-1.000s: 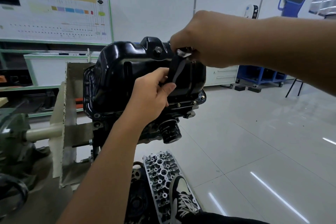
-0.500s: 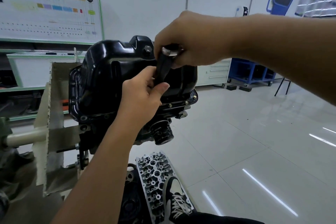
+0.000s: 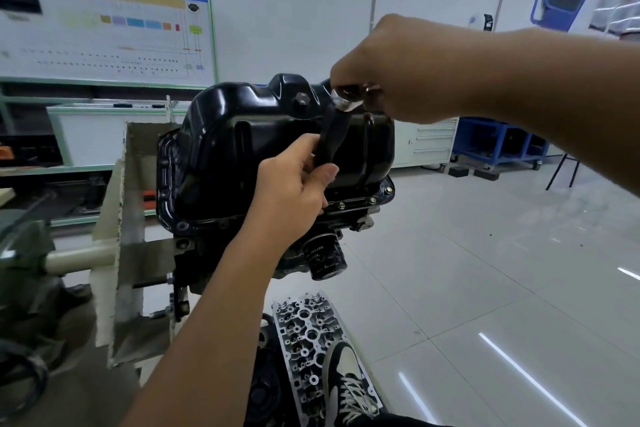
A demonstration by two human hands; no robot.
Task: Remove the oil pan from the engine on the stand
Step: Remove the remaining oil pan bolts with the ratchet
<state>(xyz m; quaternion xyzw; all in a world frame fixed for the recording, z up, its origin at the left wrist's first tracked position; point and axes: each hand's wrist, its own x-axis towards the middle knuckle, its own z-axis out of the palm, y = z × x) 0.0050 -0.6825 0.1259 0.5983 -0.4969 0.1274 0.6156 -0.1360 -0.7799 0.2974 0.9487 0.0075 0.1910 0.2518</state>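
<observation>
- Head view: glossy black stamped-steel oil pan (image 3: 277,146) sits uppermost on the inverted engine block (image 3: 249,253), which is bolted to the cream-painted stand plate (image 3: 114,218). Pan is not yet lifted; its flange lies flat on the block.
- My left hand (image 3: 291,198) grips the black handle of a ratchet wrench (image 3: 330,139), thumb and fingers curled round its lower end, in front of the pan's side wall.
- My right hand (image 3: 384,76) is curled over the wrench's chromed head (image 3: 346,99) at the pan's upper far edge. What the head is seated on is hidden by my fingers.
- Brass-coloured flange bolts (image 3: 356,203) show along the near right rim, so I judge the step to be bolt removal, early to midway.
- Method note: press the head square onto the fastener with the right hand, swing the handle with the left in short arcs; a tilted socket could round the hex.
- Loosen around the rim evenly before prying, since sealant may hold the pan.
- Black cylindrical oil filter (image 3: 325,258) hangs below; grey aluminium cylinder head (image 3: 304,340) lies on the floor beside my shoe (image 3: 349,385). Mind footing.
</observation>
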